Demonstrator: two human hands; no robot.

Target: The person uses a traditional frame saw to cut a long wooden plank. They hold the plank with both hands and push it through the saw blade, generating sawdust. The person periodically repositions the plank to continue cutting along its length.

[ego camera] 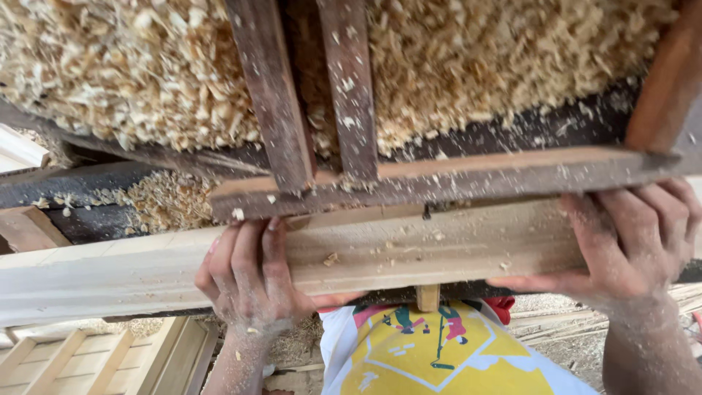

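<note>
Along the bench's near edge, a pale, dusty plank [146, 274], partly hidden, is clamped by left hand [248, 281] and right hand [632, 234] beneath shavings [475, 58].

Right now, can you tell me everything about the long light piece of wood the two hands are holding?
The pale wooden plank is long, flat-faced and freshly cut, dusted with sawdust and a few small chips. It lies nearly level across the view, running off the left edge, just below a darker wooden rail. The left hand curls its fingers over the near edge at the middle; the right hand wraps the right end. A small wooden peg shows under it.
</note>
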